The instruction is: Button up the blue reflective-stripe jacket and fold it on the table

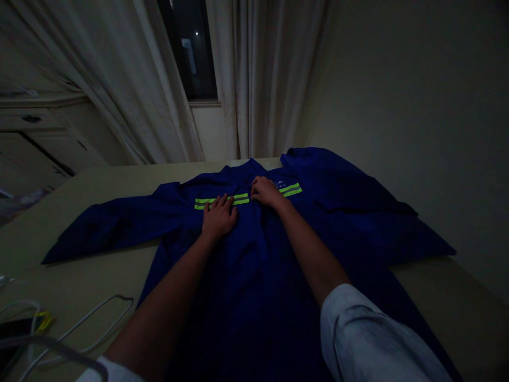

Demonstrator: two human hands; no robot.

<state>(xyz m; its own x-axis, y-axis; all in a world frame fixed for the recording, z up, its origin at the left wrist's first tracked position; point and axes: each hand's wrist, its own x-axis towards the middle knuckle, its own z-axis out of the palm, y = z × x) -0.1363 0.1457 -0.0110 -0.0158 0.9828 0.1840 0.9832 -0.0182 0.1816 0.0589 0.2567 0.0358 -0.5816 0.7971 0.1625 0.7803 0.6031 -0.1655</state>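
A dark blue work jacket point(242, 297) lies spread on the table, its sleeves out to both sides and its collar at the far edge. Bright yellow-green strips with a grey middle line cross the chest. My left hand point(220, 216) lies flat with fingers apart on the left strip point(240, 199). Beside the front opening, near the right strip point(291, 189), my right hand point(265, 191) has its fingers bent and pinched at the jacket's front edge. The fingertips' exact hold is partly hidden. A small pale print shows just past that hand.
The pale table point(99, 286) reaches the curtains point(262, 79) and a wall on the right. White cables point(93, 318) and a dark object with a yellow part point(43, 321) lie at the lower left. A cabinet point(43, 132) stands at the left. The room is dim.
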